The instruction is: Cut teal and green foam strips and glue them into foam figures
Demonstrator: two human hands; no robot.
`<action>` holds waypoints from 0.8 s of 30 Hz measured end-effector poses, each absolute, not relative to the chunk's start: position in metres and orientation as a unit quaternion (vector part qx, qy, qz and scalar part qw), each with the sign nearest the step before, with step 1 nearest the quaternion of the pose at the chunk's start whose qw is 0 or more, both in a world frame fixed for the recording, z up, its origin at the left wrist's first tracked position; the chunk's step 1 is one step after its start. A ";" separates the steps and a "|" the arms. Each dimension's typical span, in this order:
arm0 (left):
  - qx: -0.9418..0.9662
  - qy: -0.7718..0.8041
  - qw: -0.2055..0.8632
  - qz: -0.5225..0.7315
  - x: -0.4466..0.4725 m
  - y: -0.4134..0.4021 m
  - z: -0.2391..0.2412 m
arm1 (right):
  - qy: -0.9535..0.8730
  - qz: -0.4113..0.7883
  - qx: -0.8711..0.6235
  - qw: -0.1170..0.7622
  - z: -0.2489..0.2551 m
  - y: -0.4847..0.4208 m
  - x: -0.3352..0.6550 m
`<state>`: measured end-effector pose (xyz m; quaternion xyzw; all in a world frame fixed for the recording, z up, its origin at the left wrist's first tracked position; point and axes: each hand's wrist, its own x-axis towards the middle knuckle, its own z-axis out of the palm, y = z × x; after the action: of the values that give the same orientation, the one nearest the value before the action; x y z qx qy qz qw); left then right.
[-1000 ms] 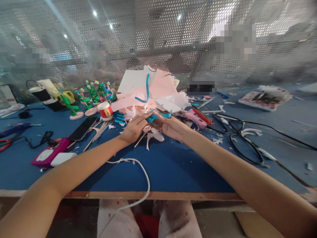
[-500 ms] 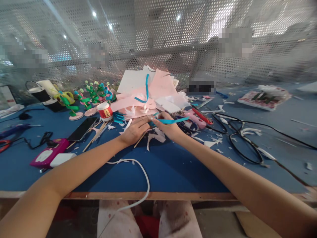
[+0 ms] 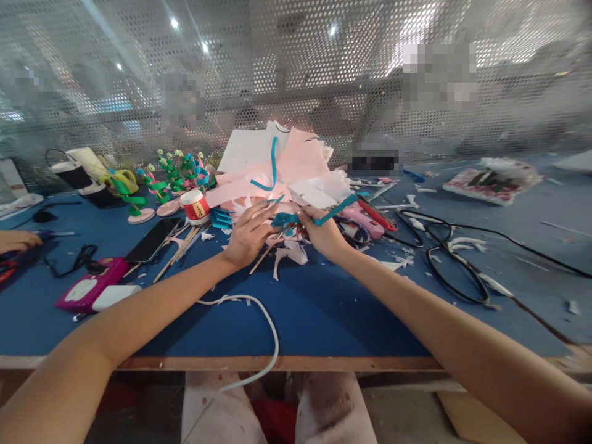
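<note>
A perforated metal screen (image 3: 296,68) backs the blue tabletop (image 3: 333,320), on which white paper scraps (image 3: 292,251) are scattered. The blue paper strip (image 3: 337,210) is at the right hand (image 3: 327,237) — pinched between thumb and fingers, its length projecting up and rightward beyond them. Blue folds (image 3: 285,219) sit between the two hands, just beside the fingertips of the left hand (image 3: 248,237); whether that hand grips them cannot be told. Pink sheets (image 3: 305,157) lie beyond; a red-and-white cup (image 3: 196,208) stands to the left.
</note>
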<state>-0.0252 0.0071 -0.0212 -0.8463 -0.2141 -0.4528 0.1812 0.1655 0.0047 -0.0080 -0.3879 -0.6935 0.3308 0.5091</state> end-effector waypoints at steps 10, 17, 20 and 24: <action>-0.812 -0.253 0.007 -0.526 -0.020 0.003 -0.023 | -0.651 0.416 -0.356 0.526 -0.008 0.002 0.161; -0.781 -0.205 -0.269 -0.524 -0.018 0.008 -0.026 | -0.672 0.344 -0.395 0.524 -0.008 0.000 0.161; -0.740 -0.241 -0.342 -0.526 -0.010 0.007 -0.028 | -0.688 0.299 -0.406 0.522 -0.010 -0.003 0.159; -0.701 -0.300 -0.420 -0.492 0.003 -0.002 -0.029 | -0.708 0.261 -0.417 0.507 -0.009 -0.009 0.154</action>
<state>0.0034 -0.0021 -0.0293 -0.7012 -0.3003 -0.4916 -0.4201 0.1538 -0.0094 -0.0091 -0.4167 -0.7077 0.2614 0.5072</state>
